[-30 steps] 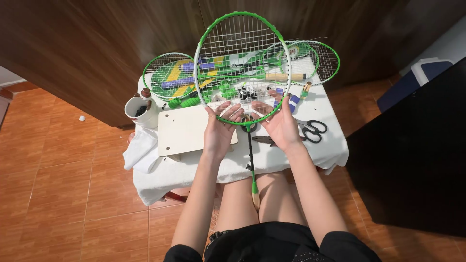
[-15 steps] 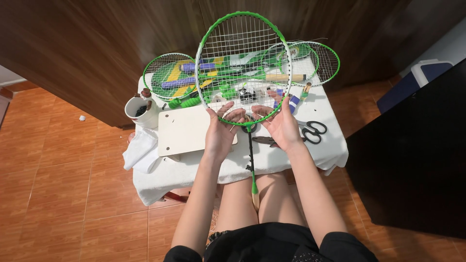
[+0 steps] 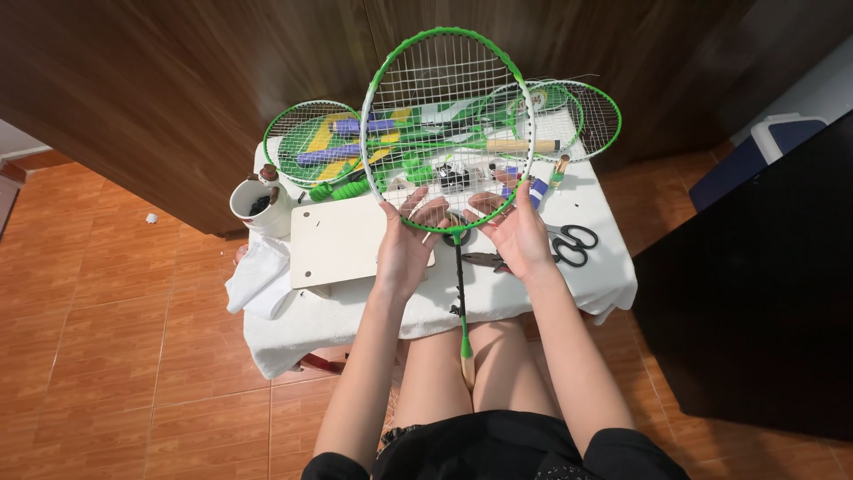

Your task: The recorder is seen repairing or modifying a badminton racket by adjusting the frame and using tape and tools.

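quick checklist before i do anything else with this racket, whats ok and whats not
1. Left hand grips the lower left of the racket frame: ok.
2. Right hand grips the lower right of the frame: ok.
3. Racket upright, handle hanging between the knees: ok.
4. Strings unbroken: cannot tell, too fine to see.
5. Scissors within reach, right of the right hand: ok.
6. Table tidy: not ok, other rackets and small parts crowd the far side.
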